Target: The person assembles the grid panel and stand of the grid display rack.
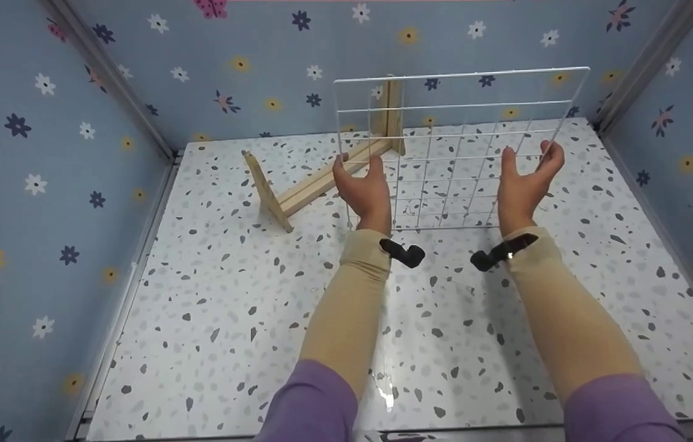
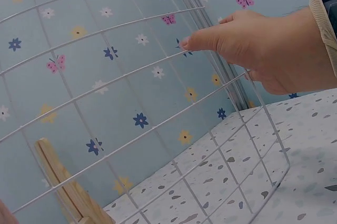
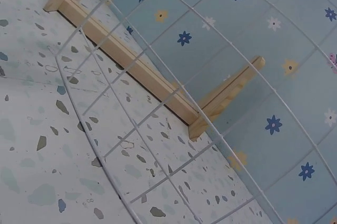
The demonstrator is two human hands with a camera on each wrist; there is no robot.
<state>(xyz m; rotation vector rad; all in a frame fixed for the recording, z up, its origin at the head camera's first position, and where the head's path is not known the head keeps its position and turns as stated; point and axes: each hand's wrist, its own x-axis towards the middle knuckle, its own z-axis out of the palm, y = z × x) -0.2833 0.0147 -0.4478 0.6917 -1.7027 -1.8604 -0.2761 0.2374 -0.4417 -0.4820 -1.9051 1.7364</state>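
Hands (image 1: 367, 195) in half-curled grip on wire grid (image 1: 426, 159)

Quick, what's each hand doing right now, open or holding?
Left hand: holding the left side of the white wire grid.
Right hand: holding the right side of the white wire grid.

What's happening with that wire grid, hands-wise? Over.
Left hand, right hand holding white wire grid. Wooden frame beyond it, partly seen through its wires; possibly in the way.

Frame (image 1: 329, 182) on tabletop (image 1: 229, 282), leftward, partly behind grid (image 1: 458, 158)
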